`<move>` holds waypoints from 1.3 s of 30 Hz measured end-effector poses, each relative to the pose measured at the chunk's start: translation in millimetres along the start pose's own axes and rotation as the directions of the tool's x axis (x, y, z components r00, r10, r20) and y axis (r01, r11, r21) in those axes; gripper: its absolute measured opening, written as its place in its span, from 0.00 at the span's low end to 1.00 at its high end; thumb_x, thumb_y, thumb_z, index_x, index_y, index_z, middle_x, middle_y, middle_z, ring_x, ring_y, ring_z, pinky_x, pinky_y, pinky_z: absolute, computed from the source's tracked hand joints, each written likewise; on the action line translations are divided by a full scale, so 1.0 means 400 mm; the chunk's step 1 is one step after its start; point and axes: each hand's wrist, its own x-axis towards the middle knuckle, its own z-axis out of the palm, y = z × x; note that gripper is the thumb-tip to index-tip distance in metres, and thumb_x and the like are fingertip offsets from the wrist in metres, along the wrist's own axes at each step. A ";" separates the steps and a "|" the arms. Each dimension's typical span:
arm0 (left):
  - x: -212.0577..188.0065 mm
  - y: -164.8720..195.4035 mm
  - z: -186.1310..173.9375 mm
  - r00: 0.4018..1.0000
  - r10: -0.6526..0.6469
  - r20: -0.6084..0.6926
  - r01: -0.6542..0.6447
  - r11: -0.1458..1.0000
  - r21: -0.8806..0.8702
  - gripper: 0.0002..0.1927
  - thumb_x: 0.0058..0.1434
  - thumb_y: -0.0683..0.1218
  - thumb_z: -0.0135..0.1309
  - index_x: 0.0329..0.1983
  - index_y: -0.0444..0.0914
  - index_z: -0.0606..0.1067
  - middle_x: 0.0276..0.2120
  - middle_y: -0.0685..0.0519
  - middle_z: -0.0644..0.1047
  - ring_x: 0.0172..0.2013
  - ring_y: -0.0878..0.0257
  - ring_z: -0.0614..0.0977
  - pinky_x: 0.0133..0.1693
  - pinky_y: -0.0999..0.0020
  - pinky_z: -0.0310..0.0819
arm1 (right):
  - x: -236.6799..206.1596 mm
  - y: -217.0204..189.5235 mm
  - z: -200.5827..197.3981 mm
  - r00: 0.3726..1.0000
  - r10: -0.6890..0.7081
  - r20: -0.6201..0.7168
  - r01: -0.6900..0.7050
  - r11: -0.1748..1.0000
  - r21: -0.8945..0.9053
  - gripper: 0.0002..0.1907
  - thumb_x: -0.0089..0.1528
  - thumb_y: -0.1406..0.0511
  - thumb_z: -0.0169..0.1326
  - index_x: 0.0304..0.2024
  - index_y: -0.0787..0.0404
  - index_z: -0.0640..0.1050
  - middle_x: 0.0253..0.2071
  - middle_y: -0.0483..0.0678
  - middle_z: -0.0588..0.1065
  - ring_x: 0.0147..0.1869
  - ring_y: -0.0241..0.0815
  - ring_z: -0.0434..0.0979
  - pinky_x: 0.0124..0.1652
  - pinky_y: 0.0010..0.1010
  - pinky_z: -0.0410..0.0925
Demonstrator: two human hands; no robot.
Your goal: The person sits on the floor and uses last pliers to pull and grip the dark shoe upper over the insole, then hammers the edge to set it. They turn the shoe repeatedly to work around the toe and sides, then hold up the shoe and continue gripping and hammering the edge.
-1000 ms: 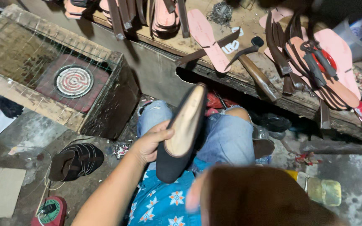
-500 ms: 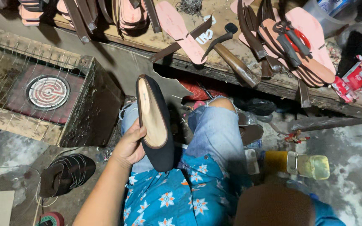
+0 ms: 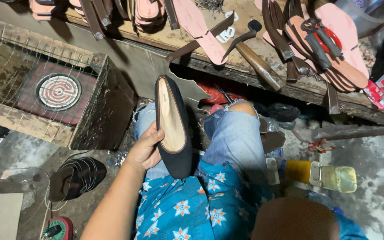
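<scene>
Head view, left hand (image 3: 146, 149): closed on the side of a black flat shoe (image 3: 173, 124), thumb on the near rim, fingers behind the upper.
Head view, shoe: held over the lap, toe pointing away toward the bench, heel end near the shirt; tan insole faces up; black outer.
Head view, right hand: not visible as a hand; a blurred brown mass (image 3: 295, 220) sits at the lower right edge, so cannot tell whether it is open or closed.
Head view, lap: faded blue jeans (image 3: 238, 142), knee raised just right of the shoe; blue shirt with star-flower print (image 3: 187, 206) below.
Head view, bench (image 3: 187, 42): worn wooden edge across the top; pink insoles (image 3: 200, 26), dark straps, a hammer (image 3: 254, 55) with wooden handle, red-handled pliers (image 3: 323, 38) lying on a pink sole.
Head view, left of the knees: wire-caged box with a round coil heater (image 3: 58, 92) inside.
Head view, floor: dark coiled straps (image 3: 76, 178) near the left forearm; yellow bottle (image 3: 321, 174) lying right of the knee.
</scene>
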 end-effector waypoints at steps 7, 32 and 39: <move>0.001 -0.009 0.004 0.999 0.024 -0.020 -0.025 1.000 -0.006 0.32 0.65 0.44 0.59 0.71 0.35 0.63 0.61 0.45 0.74 0.59 0.54 0.78 0.62 0.54 0.71 | 0.026 0.004 0.005 0.999 0.045 -0.006 -0.045 0.997 -0.064 0.12 0.60 0.60 0.65 0.38 0.59 0.78 0.38 0.50 0.77 0.47 0.53 0.76 0.48 0.44 0.68; 0.076 0.084 0.050 0.933 0.268 -0.241 -0.273 0.962 0.015 0.26 0.66 0.46 0.57 0.66 0.39 0.67 0.57 0.48 0.76 0.56 0.55 0.80 0.59 0.53 0.74 | -0.612 0.376 -0.007 0.468 0.722 -0.510 -0.558 -0.206 -0.804 0.17 0.65 0.56 0.56 0.40 0.65 0.75 0.38 0.62 0.76 0.42 0.62 0.78 0.45 0.49 0.72; 0.045 0.065 0.092 0.950 0.235 -0.206 -0.211 0.969 0.131 0.29 0.63 0.45 0.60 0.66 0.38 0.66 0.57 0.48 0.76 0.56 0.55 0.79 0.61 0.55 0.73 | -0.504 0.377 -0.035 0.700 0.555 -0.451 -0.665 0.273 -0.695 0.22 0.59 0.64 0.59 0.52 0.71 0.75 0.54 0.63 0.74 0.58 0.61 0.75 0.57 0.46 0.69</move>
